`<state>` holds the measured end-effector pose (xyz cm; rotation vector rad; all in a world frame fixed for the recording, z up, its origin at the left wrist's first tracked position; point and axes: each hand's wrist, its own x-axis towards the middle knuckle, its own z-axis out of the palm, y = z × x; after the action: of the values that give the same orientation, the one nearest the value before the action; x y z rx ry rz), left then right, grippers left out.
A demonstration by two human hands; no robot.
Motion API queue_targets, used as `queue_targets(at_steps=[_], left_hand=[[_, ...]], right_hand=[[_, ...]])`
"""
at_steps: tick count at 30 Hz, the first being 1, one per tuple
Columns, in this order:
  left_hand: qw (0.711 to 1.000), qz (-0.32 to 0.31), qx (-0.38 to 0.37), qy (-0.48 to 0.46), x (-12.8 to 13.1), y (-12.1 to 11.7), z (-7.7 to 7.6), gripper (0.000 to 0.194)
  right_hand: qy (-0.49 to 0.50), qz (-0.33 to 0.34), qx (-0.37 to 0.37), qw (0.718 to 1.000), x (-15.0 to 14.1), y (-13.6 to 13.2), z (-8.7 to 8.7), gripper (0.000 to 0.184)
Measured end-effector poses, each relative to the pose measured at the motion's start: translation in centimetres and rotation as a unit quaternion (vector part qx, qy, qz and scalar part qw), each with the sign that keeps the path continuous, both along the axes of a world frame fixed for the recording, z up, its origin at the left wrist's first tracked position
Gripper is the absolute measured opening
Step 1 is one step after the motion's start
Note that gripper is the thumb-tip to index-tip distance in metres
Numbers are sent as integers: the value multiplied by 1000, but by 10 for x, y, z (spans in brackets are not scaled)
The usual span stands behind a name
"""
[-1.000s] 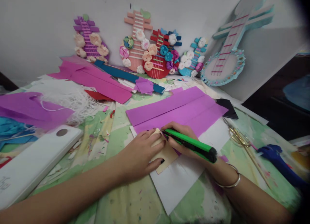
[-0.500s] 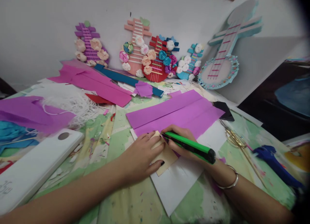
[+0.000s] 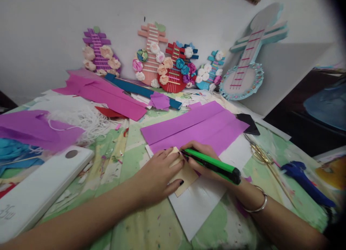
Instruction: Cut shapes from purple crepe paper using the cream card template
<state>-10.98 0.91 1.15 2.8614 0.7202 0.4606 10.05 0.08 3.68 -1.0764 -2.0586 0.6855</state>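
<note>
My left hand (image 3: 162,172) lies with fingers stretched out, pressing a small cream-coloured card (image 3: 186,179) down. Under the card are a sheet of purple crepe paper (image 3: 200,127) and a white board (image 3: 198,210). In my right hand (image 3: 201,154) is a green and black utility knife (image 3: 213,163), gripped near its front end. Its tip points at the card's upper edge, close to my left fingertips; the blade itself is hidden by my fingers.
Gold-handled scissors (image 3: 261,152), a wooden stick (image 3: 279,181) and a blue glue gun (image 3: 306,183) lie at the right. A white power bank (image 3: 45,194), tangled white string (image 3: 78,116) and pink paper (image 3: 105,95) are at the left. Several decorated paper instruments (image 3: 173,77) lean on the wall.
The view has shifted slightly. Both hands, the card and the knife keep nearly the same places on the paper.
</note>
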Motion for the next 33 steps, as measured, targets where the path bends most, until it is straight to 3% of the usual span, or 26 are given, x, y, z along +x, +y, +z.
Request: queue_targets(at_steps=[23, 29, 33], left_hand=[[1000, 1, -5, 4, 0, 1, 0, 48], [1000, 1, -4, -2, 0, 0, -1, 46], [1000, -1, -2, -7, 1, 0, 0, 46]], right_hand=[[-4, 10, -6, 1000, 3, -5, -2, 21], [-47, -53, -15, 997, 0, -7, -1, 21], [-51, -41, -23, 998, 0, -8, 1, 19]])
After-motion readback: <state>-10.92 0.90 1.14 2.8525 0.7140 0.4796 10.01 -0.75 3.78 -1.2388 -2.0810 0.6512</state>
